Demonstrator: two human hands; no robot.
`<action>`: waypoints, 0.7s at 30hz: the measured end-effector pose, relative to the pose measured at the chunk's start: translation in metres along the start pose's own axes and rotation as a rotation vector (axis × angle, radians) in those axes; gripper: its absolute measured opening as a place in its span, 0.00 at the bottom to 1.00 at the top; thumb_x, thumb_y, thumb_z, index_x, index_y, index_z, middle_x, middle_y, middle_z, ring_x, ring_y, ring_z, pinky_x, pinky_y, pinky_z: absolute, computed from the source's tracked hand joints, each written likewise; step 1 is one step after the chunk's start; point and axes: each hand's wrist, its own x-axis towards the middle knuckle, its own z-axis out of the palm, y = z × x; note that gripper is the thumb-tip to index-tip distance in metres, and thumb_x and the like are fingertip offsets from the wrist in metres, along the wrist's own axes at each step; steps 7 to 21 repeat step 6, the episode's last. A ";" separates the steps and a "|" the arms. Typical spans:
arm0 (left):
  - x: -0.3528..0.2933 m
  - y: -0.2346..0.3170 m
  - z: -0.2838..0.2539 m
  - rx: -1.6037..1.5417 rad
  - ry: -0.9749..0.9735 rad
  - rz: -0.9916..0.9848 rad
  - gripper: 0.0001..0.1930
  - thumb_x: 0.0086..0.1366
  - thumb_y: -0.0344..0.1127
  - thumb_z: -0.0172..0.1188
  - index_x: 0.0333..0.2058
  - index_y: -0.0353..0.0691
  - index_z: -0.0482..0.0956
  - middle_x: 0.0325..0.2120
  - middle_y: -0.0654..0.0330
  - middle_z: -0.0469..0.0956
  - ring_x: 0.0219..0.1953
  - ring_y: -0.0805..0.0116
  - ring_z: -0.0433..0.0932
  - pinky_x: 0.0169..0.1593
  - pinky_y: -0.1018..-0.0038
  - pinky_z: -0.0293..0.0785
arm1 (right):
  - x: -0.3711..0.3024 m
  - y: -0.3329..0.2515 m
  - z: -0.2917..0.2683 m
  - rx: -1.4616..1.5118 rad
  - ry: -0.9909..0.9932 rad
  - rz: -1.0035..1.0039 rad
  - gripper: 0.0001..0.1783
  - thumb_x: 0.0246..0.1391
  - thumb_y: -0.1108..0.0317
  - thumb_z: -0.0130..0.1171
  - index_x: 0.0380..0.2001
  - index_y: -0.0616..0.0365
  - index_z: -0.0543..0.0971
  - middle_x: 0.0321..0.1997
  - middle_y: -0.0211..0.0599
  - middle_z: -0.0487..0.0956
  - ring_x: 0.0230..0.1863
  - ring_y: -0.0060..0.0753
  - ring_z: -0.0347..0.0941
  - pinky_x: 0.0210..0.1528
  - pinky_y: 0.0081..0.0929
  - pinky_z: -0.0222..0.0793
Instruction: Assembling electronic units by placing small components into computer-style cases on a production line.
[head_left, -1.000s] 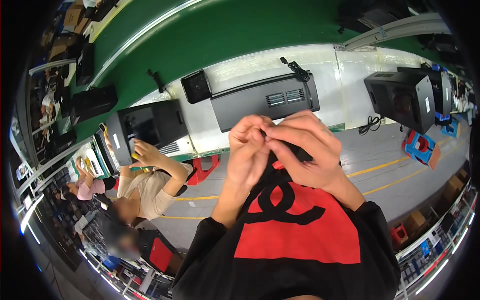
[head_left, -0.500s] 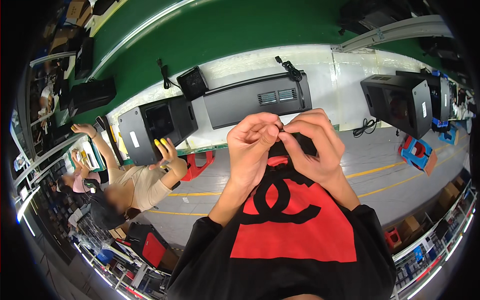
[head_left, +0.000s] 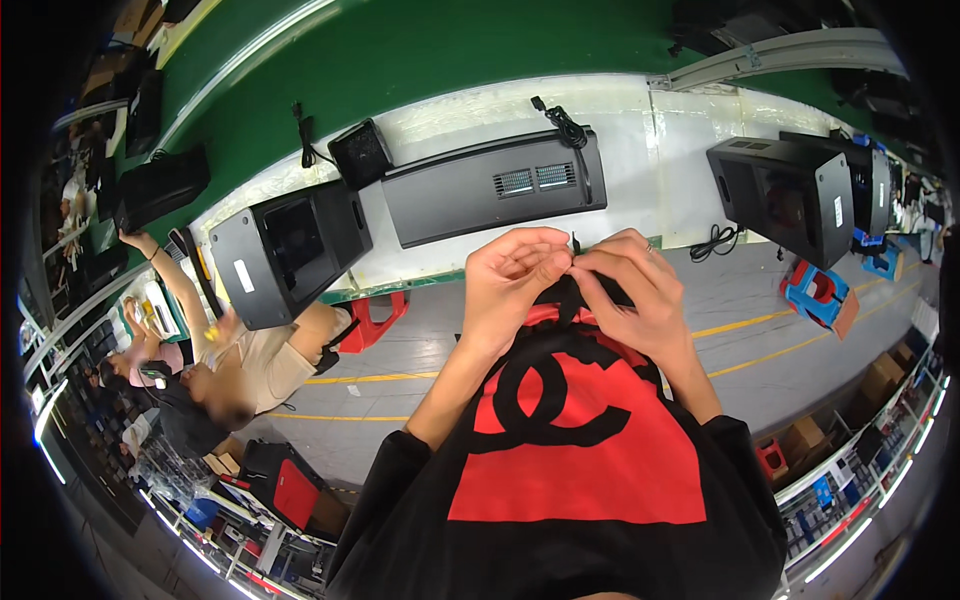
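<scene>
In front of my chest, close to the bench's near edge, my left hand and my right hand meet with their fingertips pinched. Between them is a small thin black strip; one end pokes up above the fingertips. Its exact kind is hidden by my fingers. Just beyond my hands, a long dark grey machine case with two vent grilles lies on the white bench top. A bundled black cable rests against its far right side.
To the left stand another dark case and a small black box. More cases and a coiled cable are at the right. A co-worker is at the left by a red stool; a blue and red stool stands right.
My hands stay pinched together, and more of the black strip shows above the fingertips. The bench has shifted slightly left and up in view. The co-worker's raised hand has moved left, away from the case.
</scene>
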 end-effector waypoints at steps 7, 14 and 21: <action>0.034 -0.075 -0.069 0.305 0.237 -0.051 0.12 0.58 0.26 0.63 0.41 0.33 0.77 0.34 0.59 0.79 0.35 0.72 0.77 0.45 0.77 0.73 | -0.058 0.110 0.019 -0.123 -0.032 0.511 0.03 0.47 0.79 0.60 0.28 0.61 0.77 0.26 0.37 0.76 0.27 0.31 0.74 0.32 0.25 0.69; 0.034 -0.075 -0.069 0.305 0.237 -0.051 0.12 0.58 0.26 0.63 0.41 0.33 0.77 0.34 0.59 0.79 0.35 0.72 0.77 0.45 0.77 0.73 | -0.058 0.110 0.019 -0.123 -0.032 0.511 0.03 0.47 0.79 0.60 0.28 0.61 0.77 0.26 0.37 0.76 0.27 0.31 0.74 0.32 0.25 0.69; 0.034 -0.075 -0.069 0.305 0.237 -0.051 0.12 0.58 0.26 0.63 0.41 0.33 0.77 0.34 0.59 0.79 0.35 0.72 0.77 0.45 0.77 0.73 | -0.058 0.110 0.019 -0.123 -0.032 0.511 0.03 0.47 0.79 0.60 0.28 0.61 0.77 0.26 0.37 0.76 0.27 0.31 0.74 0.32 0.25 0.69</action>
